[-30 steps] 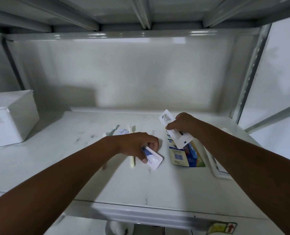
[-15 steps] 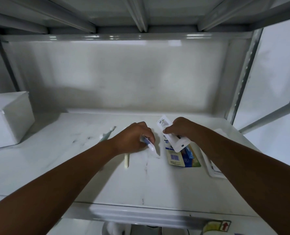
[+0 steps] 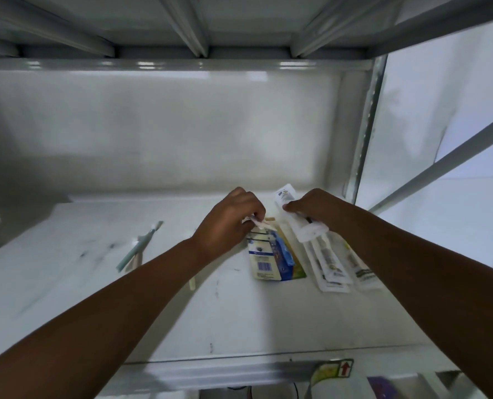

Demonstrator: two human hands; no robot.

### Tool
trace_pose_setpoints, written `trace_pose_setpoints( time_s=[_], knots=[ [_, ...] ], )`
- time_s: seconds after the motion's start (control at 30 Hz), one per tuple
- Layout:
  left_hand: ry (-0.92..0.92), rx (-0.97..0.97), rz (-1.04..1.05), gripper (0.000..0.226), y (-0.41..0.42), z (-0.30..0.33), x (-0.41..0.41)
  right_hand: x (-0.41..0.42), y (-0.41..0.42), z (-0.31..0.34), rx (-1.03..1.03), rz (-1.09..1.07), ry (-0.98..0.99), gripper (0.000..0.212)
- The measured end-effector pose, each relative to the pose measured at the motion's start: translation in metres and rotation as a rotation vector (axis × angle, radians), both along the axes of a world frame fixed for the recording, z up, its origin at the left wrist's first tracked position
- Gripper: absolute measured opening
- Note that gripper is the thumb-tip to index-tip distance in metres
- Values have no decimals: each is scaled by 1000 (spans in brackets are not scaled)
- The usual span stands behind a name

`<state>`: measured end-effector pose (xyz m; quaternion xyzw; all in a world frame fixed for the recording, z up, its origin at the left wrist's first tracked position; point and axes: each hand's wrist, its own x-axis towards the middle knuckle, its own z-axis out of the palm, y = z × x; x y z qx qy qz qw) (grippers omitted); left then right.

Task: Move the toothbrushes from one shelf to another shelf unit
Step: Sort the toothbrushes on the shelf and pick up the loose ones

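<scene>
Packaged toothbrush in right hand: a long white pack (image 3: 297, 216), held slanted above the shelf, its top end pointing toward the back wall and its lower end over the flat packs on the right.
Right hand (image 3: 316, 207): its grip is closed around the middle of that white pack, fingers curled over it.
Left hand (image 3: 229, 223): its grip is narrow, the fingertips pinching a small white piece of packaging (image 3: 255, 223) at the top of the blue pack; what that piece belongs to cannot be told, as the hand is blurred.
Blue pack (image 3: 269, 259): a blue and white card pack with a barcode, lying flat on the shelf near its middle, just beside the left hand, with a yellow-green card (image 3: 295, 267) under it.
Flat packs (image 3: 330, 264): several long white toothbrush packs lying side by side toward the right edge of the shelf, partly under the right forearm.
Loose toothbrushes (image 3: 140, 246): a pale green one and a lighter one touching it, lying slanted in the left half of the shelf, well apart from both hands.
Pale stick (image 3: 192, 283): a small cream end showing just under the left forearm; the rest is hidden.
Shelf (image 3: 239, 321): white, scuffed with dark marks on the left, with a white back wall and another shelf level above.
Front edge: a label with a red arrow (image 3: 345, 369) on something below the shelf, near the right front corner.
</scene>
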<state>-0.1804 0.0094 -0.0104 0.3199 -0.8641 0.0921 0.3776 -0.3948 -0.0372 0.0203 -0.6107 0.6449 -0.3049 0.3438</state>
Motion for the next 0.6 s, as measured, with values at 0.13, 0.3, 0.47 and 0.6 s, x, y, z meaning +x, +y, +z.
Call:
trace_pose_setpoints(
  time_s=[0.13, 0.3, 0.47, 0.6],
  knots=[
    [-14, 27, -27, 25, -7, -6, -20, -11, 2, -3, -12, -64, -49, 36],
    [-110, 96, -34, 21, -12, -26, -25, -1, 2, -23, -2, -22, -1, 32],
    [-197, 134, -32, 20, -9, -38, -20, 14, -6, -43, 45, -35, 119, 31],
    [-135, 146, -63, 31, -15, -44, -9, 21, -12, -51, 81, -40, 152, 30]
  ],
)
